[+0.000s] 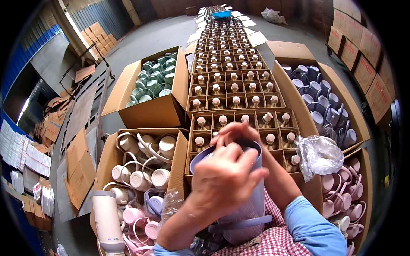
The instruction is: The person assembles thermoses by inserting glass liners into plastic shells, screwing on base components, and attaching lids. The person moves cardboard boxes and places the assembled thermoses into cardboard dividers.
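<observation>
A lavender tumbler [256, 194] with a darker rim stands close to my body, between my forearms. A lavender handle loop [250, 222] shows low on it. Over its mouth is my left hand [226, 175], fingers curled in and thumb pointing right. My right hand [237, 133] reaches round the far side of the rim, its fingers bent toward the left hand. Whatever the fingertips hold is hidden behind the knuckles. Just beyond, a divided carton [232, 112] holds bottle-like pieces with white tops, one per cell.
Open cartons flank me: cream cups [139, 181] and pink lids [133, 215] at left, green cups [156, 77] behind, purple cups [323, 100] and pink cups [341, 187] at right. A cream tumbler [106, 219] stands at left. A clear plastic bag [320, 158] lies on the right carton edge.
</observation>
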Motion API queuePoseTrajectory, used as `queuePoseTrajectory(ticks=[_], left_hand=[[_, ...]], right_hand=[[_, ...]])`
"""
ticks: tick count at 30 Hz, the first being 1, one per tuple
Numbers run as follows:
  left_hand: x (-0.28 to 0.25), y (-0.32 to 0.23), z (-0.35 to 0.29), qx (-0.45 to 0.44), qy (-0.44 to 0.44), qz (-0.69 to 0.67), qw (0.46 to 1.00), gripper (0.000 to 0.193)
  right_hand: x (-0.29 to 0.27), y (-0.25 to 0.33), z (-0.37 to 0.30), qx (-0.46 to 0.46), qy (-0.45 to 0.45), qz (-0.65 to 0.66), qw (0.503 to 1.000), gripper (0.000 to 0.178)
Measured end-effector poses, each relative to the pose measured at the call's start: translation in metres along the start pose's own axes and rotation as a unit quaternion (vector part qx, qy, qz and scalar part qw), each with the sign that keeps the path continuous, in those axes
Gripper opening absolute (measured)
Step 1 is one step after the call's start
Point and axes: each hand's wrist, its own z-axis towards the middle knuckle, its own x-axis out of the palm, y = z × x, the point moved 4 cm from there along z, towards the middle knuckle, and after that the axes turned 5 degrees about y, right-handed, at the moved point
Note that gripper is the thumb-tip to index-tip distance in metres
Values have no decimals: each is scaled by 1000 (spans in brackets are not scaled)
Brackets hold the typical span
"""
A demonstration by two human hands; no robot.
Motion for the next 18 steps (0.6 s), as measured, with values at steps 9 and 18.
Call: queuePoseTrajectory(ticks=[9, 18], left_hand=[[-9, 64, -22, 73, 69, -232, 967, 29], [0, 88, -38, 130, 12, -321, 938, 29]], right_hand=[[33, 44, -10, 5, -19, -140, 990, 51], [57, 53, -14, 65, -27, -271, 960, 32]])
